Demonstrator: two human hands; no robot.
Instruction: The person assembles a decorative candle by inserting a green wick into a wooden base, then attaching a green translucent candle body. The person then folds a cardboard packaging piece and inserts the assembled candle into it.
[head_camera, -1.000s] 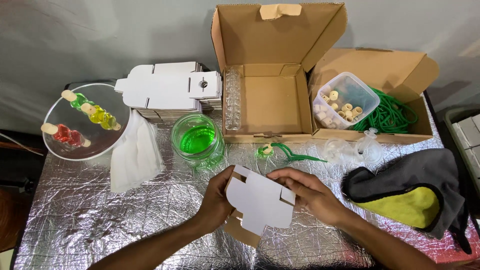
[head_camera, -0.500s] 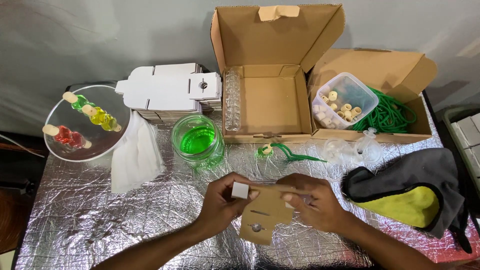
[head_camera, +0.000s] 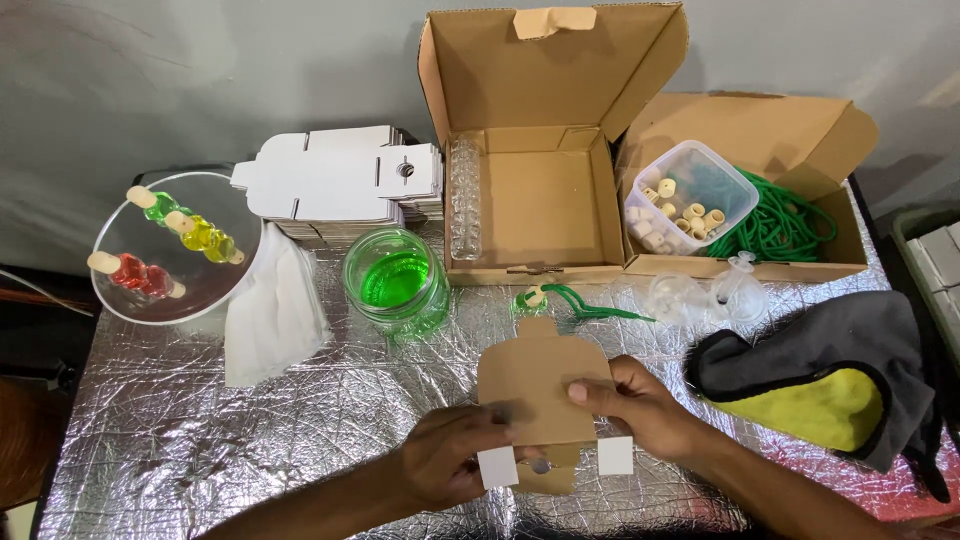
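Hands: left hand (head_camera: 450, 462) and right hand (head_camera: 640, 405) both grip a flat cardboard blank (head_camera: 540, 398), brown side up, white flaps at its lower edge.
Surface: crinkled silver foil surface (head_camera: 250, 440) under everything.
Middle ground: green glass jar (head_camera: 396, 282), white cloth (head_camera: 268, 312), grey-and-yellow cloth (head_camera: 830, 385) at the right.
Far: stack of white blanks (head_camera: 340, 185), open brown box (head_camera: 535, 200), glass bowl (head_camera: 165, 250).
Room: plain grey wall (head_camera: 150, 80) behind.
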